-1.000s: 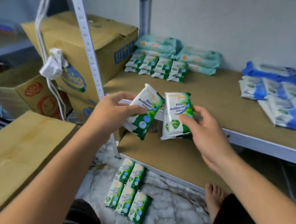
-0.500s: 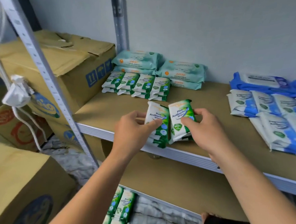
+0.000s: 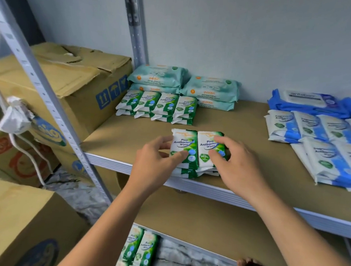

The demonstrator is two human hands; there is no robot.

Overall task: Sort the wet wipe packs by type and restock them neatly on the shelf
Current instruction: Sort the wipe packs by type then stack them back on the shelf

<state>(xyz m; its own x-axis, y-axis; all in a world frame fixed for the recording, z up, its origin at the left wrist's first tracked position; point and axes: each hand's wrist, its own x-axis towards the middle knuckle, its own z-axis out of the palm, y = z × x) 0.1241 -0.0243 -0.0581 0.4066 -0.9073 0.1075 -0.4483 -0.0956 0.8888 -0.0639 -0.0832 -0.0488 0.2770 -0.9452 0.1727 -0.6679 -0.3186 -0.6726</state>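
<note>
Head cam, pinching left pine stack (image 3: 182,142) with left hand (image 3: 158,155), right pine stack (image 3: 207,144) with right hand (image 3: 238,165), touching, 6 o'clock on shelf (image 3: 243,127).

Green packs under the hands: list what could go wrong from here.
1. The green packs lie near the front edge of the shelf; a nudge as the left hand or right hand lets go could drop them to the floor.
2. Underneath, they look skewed, so the stacks may slump.
</note>
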